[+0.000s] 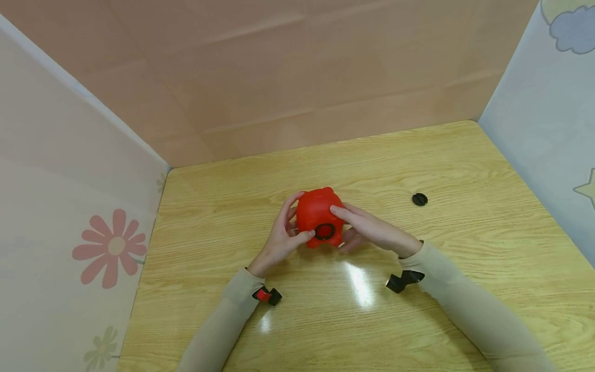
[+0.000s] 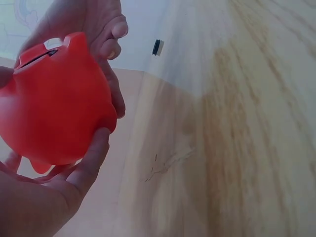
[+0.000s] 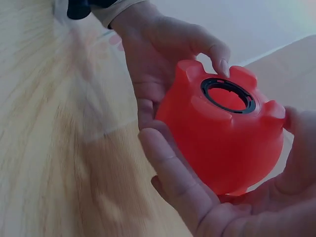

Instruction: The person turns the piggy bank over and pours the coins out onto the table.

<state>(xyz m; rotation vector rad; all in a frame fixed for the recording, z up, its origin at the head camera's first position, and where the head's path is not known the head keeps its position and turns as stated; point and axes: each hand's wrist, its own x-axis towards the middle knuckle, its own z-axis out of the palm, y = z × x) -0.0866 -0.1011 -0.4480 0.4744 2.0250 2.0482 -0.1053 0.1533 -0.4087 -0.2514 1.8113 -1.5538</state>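
Observation:
A red, rounded piggy bank [image 1: 316, 207] with stubby feet is held above the table between both hands, its underside turned toward me. A black ring [image 3: 207, 94] surrounds an uncovered round hole in that underside. On one side my left hand [image 1: 280, 242] grips the bank, its thumb by the ring and its fingers spread behind. The right hand [image 1: 372, 228] holds the opposite side, thumb on top and the other fingers lower, partly hidden by the bank. Off to the right, a round black plug [image 1: 420, 199] lies on the table; the left wrist view also catches this plug [image 2: 156, 47].
The wooden table [image 1: 223, 217] has a glossy glare patch in front of the hands. A brownish sheet [image 1: 279, 77] covers the back, and pale printed panels, one with a pink flower [image 1: 109, 248], stand left and right. Wrist cameras [image 1: 397, 283] are strapped to both forearms.

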